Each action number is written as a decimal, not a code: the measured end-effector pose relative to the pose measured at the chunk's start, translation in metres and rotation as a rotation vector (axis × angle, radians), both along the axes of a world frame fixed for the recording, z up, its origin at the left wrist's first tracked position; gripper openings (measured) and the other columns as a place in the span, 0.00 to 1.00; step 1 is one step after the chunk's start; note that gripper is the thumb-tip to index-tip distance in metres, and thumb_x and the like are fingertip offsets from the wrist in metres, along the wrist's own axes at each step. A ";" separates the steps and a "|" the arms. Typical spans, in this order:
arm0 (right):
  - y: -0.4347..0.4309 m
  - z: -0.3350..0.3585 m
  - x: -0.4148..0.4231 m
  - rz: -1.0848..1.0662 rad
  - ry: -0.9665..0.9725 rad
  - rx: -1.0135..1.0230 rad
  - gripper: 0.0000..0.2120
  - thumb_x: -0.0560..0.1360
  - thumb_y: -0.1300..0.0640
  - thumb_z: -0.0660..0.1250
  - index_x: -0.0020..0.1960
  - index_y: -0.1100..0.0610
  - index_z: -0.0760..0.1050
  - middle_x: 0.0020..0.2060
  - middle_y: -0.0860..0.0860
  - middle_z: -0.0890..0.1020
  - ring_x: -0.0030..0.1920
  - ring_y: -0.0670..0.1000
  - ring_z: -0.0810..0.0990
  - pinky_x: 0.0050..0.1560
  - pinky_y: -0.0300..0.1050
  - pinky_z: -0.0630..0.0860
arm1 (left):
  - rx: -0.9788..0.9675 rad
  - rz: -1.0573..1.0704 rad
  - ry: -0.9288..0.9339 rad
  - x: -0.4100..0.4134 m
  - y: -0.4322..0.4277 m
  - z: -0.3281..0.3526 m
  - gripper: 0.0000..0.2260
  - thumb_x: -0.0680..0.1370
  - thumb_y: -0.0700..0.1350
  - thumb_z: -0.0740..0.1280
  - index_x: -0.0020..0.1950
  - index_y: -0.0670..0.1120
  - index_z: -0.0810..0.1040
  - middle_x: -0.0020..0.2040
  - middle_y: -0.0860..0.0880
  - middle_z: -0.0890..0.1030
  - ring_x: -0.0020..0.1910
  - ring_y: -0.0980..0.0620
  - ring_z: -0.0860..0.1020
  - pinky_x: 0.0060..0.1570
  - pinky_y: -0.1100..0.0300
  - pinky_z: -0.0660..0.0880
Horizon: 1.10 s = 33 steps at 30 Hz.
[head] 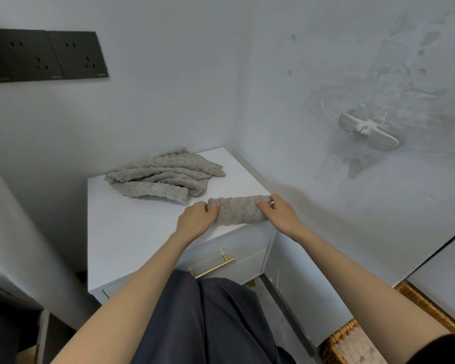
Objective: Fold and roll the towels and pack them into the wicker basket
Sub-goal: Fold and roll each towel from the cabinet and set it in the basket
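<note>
The rolled towel (239,210) lies along the near right edge of the cabinet top (132,232), clamped at both ends: the left hand (199,216) curls over one end, the right hand (279,210) over the other. Beyond the left hand, well apart, sits a loose towel pile (163,178). The roll looks finished, so I judge that the step is to lift it. Keep both ends pinched so the outer flap cannot spring loose, then carry it level to the basket (347,337), low behind the right hand.
</note>
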State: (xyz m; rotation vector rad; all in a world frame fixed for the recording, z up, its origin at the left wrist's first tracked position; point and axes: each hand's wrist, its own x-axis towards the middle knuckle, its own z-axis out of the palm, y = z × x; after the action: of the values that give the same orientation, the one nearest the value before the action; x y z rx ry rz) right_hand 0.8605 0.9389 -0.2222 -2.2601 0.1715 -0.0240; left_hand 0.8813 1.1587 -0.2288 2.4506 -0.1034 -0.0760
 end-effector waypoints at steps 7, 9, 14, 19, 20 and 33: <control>0.015 -0.007 0.003 -0.166 -0.088 -0.234 0.18 0.78 0.42 0.60 0.60 0.53 0.66 0.51 0.53 0.78 0.56 0.56 0.72 0.45 0.48 0.72 | -0.005 0.093 0.060 0.003 -0.004 0.002 0.22 0.78 0.56 0.60 0.28 0.47 0.61 0.27 0.45 0.66 0.34 0.43 0.70 0.32 0.58 0.64; 0.016 -0.006 0.002 -0.130 -0.213 -0.373 0.16 0.79 0.47 0.59 0.64 0.52 0.67 0.56 0.52 0.76 0.59 0.55 0.70 0.48 0.49 0.71 | -0.003 0.103 0.064 0.004 -0.005 0.002 0.22 0.77 0.55 0.60 0.27 0.47 0.61 0.27 0.45 0.66 0.35 0.44 0.70 0.35 0.58 0.65; 0.033 -0.002 0.003 0.222 -0.425 -0.636 0.20 0.80 0.63 0.57 0.71 0.53 0.68 0.71 0.51 0.69 0.71 0.53 0.65 0.71 0.47 0.59 | 0.002 0.100 0.083 0.005 -0.007 0.006 0.21 0.76 0.54 0.61 0.28 0.46 0.63 0.28 0.44 0.69 0.41 0.36 0.76 0.40 0.53 0.72; 0.068 -0.011 0.002 0.313 -0.483 -0.593 0.18 0.83 0.56 0.53 0.71 0.58 0.68 0.69 0.52 0.72 0.71 0.52 0.66 0.74 0.44 0.51 | -0.024 0.104 0.059 0.005 -0.006 0.003 0.22 0.77 0.57 0.61 0.30 0.42 0.71 0.44 0.40 0.79 0.51 0.37 0.78 0.46 0.51 0.74; 0.071 -0.014 0.003 0.304 -0.475 -0.611 0.19 0.83 0.55 0.52 0.72 0.58 0.67 0.70 0.52 0.71 0.72 0.52 0.65 0.74 0.43 0.50 | -0.025 0.105 0.054 0.005 -0.006 0.002 0.22 0.77 0.57 0.61 0.28 0.46 0.67 0.44 0.42 0.79 0.50 0.38 0.79 0.45 0.51 0.74; 0.051 -0.032 0.003 0.279 -0.382 -0.733 0.22 0.84 0.52 0.48 0.76 0.56 0.57 0.75 0.50 0.63 0.75 0.50 0.58 0.75 0.43 0.45 | 0.032 0.155 0.053 0.008 -0.006 -0.006 0.19 0.76 0.60 0.62 0.56 0.45 0.71 0.55 0.47 0.78 0.57 0.45 0.75 0.55 0.52 0.70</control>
State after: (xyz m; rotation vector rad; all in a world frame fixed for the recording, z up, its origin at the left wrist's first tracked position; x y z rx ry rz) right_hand 0.8633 0.9900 -0.2538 -2.9249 -0.4241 -0.4288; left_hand 0.8896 1.1522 -0.2349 2.4772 0.1121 -0.0750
